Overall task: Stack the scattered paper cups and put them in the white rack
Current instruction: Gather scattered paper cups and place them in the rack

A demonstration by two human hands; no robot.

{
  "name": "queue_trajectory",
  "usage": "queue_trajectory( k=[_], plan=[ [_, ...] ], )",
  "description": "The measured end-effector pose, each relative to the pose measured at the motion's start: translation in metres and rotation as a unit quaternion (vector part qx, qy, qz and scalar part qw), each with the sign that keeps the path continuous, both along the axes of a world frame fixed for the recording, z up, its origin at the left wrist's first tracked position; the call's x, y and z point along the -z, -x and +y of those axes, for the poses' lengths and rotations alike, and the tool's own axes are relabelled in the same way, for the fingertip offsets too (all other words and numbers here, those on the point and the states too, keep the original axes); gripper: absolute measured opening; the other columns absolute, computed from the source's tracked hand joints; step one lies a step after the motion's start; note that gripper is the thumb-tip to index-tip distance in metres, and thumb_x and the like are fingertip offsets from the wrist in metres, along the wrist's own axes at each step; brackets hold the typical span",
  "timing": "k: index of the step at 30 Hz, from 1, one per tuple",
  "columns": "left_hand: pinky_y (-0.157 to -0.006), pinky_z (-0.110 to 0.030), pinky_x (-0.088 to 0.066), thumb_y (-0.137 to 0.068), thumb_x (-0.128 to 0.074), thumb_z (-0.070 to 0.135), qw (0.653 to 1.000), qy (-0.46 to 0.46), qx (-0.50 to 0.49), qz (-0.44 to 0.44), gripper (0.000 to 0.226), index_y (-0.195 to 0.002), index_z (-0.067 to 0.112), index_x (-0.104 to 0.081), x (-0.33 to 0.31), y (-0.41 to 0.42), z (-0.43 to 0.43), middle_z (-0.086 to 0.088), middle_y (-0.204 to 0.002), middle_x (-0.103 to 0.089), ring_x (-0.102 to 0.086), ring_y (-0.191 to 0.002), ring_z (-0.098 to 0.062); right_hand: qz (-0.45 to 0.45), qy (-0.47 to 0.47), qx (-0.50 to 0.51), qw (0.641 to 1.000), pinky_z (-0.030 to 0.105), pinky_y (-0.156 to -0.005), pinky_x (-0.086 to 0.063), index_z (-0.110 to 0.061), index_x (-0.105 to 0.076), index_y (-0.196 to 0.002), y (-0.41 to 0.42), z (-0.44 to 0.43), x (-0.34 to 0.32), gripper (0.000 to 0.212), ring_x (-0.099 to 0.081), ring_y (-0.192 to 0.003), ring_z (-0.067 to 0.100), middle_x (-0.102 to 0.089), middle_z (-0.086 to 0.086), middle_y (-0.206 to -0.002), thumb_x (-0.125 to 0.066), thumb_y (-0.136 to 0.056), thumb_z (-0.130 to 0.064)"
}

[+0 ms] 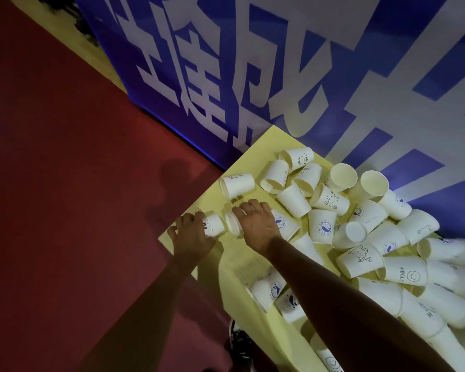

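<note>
Many white paper cups [360,237] lie scattered on a pale yellow table [255,154], most of them on their sides. My left hand [191,234] grips a small cup [214,224] printed with dark letters at the table's left corner. My right hand [258,224] lies over a second cup [286,225] that carries a blue round logo; its open rim [232,224] faces the left-hand cup, a small gap apart. A nested stack of cups [424,318] lies along the right side. No white rack is in view.
A blue banner with large white characters [279,76] stands behind the table. Dark red floor [65,183] spreads to the left, below the table's edge. A lone cup [236,185] lies near the far left edge. Two logo cups [274,291] sit at the near edge.
</note>
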State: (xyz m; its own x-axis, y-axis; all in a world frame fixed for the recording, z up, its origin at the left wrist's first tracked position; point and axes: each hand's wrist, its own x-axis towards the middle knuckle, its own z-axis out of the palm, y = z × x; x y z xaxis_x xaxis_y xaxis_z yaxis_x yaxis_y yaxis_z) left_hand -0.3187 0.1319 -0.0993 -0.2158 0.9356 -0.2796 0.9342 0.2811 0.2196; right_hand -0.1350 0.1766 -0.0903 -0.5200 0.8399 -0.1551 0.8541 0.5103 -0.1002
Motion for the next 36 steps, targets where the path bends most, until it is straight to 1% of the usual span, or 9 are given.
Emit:
queue_trajectory(
  k=[5,8,10,12,15,22,25,29,36],
  plan=[
    [-0.097,-0.045,-0.037,-0.068,-0.074,0.029,0.997,-0.003,-0.073,-0.039,0.059,-0.122,0.015,-0.053,-0.008,-0.001,-0.003,-0.003,-0.119,-0.058,-0.047,-0.118,-0.028,0.193,0.058,0.135,0.970,0.039,-0.100,-0.042,-0.023,-0.051,-0.137,-0.002,-0.001,-0.017,0.062,-0.051,-0.119,0.024,-0.059,0.000,-0.129,-0.074,-0.079,-0.028],
    [-0.098,-0.044,-0.035,-0.068,-0.077,0.034,0.996,-0.012,-0.076,-0.045,0.063,-0.123,0.013,-0.053,-0.018,-0.013,-0.004,-0.004,-0.120,-0.057,-0.045,-0.121,-0.029,0.395,0.145,0.289,0.860,0.037,-0.097,-0.050,-0.020,-0.056,-0.129,-0.009,-0.006,-0.034,0.062,-0.058,-0.113,0.022,-0.063,-0.001,-0.120,-0.080,-0.073,-0.021],
    [-0.096,-0.045,-0.035,-0.069,-0.076,0.036,0.996,-0.024,-0.062,-0.054,0.062,-0.122,0.012,-0.052,-0.025,-0.025,-0.003,-0.006,-0.119,-0.058,-0.045,-0.120,-0.030,0.460,0.149,0.339,0.807,0.020,-0.086,-0.048,-0.021,-0.056,-0.127,-0.023,-0.013,-0.046,0.062,-0.058,-0.106,0.014,-0.061,-0.009,-0.113,-0.080,-0.070,-0.019],
    [-0.095,-0.047,-0.036,-0.070,-0.077,0.038,0.995,-0.040,-0.050,-0.074,0.064,-0.123,0.012,-0.052,-0.033,-0.042,-0.003,-0.008,-0.120,-0.058,-0.045,-0.119,-0.031,0.478,0.128,0.353,0.794,0.014,-0.082,-0.042,-0.022,-0.054,-0.128,-0.044,-0.022,-0.058,0.063,-0.055,-0.104,0.010,-0.059,-0.012,-0.112,-0.081,-0.070,-0.018],
    [-0.096,-0.047,-0.036,-0.071,-0.076,0.040,0.993,-0.065,-0.017,-0.092,0.066,-0.126,0.013,-0.051,-0.047,-0.077,-0.003,-0.010,-0.124,-0.057,-0.044,-0.121,-0.033,0.497,0.108,0.380,0.772,0.025,-0.090,-0.044,-0.021,-0.054,-0.130,-0.085,-0.040,-0.073,0.064,-0.055,-0.108,0.011,-0.061,-0.009,-0.117,-0.081,-0.072,-0.016],
    [-0.092,-0.044,-0.038,-0.069,-0.078,0.049,0.984,-0.084,0.104,-0.119,0.066,-0.121,0.015,-0.054,-0.073,-0.174,-0.019,-0.009,-0.118,-0.056,-0.046,-0.115,-0.032,0.510,0.041,0.459,0.726,0.019,-0.080,-0.043,-0.028,-0.051,-0.124,-0.185,-0.100,-0.091,0.058,-0.057,-0.103,0.008,-0.060,-0.014,-0.110,-0.082,-0.075,-0.025],
    [-0.096,-0.046,-0.039,-0.070,-0.076,0.052,0.978,-0.066,0.142,-0.134,0.069,-0.124,0.016,-0.053,-0.081,-0.217,-0.032,-0.009,-0.121,-0.054,-0.047,-0.118,-0.033,0.506,0.002,0.498,0.704,0.009,-0.070,-0.040,-0.032,-0.048,-0.115,-0.229,-0.134,-0.096,0.053,-0.057,-0.094,0.005,-0.058,-0.022,-0.099,-0.082,-0.075,-0.028],
    [-0.095,-0.044,-0.045,-0.071,-0.079,0.048,0.963,-0.048,0.175,-0.197,0.071,-0.126,0.012,-0.053,-0.090,-0.271,-0.049,-0.011,-0.121,-0.057,-0.052,-0.116,-0.033,0.495,-0.038,0.557,0.666,0.017,-0.072,-0.043,-0.028,-0.048,-0.117,-0.285,-0.179,-0.102,0.056,-0.059,-0.094,0.007,-0.062,-0.010,-0.105,-0.082,-0.073,-0.035],
    [-0.089,-0.046,-0.055,-0.076,-0.082,0.032,0.913,0.062,0.193,-0.354,0.075,-0.137,0.014,-0.043,-0.097,-0.350,-0.075,-0.007,-0.122,-0.059,-0.060,-0.109,-0.029,0.478,-0.119,0.618,0.613,0.008,-0.064,-0.041,-0.037,-0.041,-0.114,-0.359,-0.248,-0.119,0.059,-0.057,-0.088,-0.009,-0.057,-0.022,-0.100,-0.079,-0.069,-0.036]
  ],
)
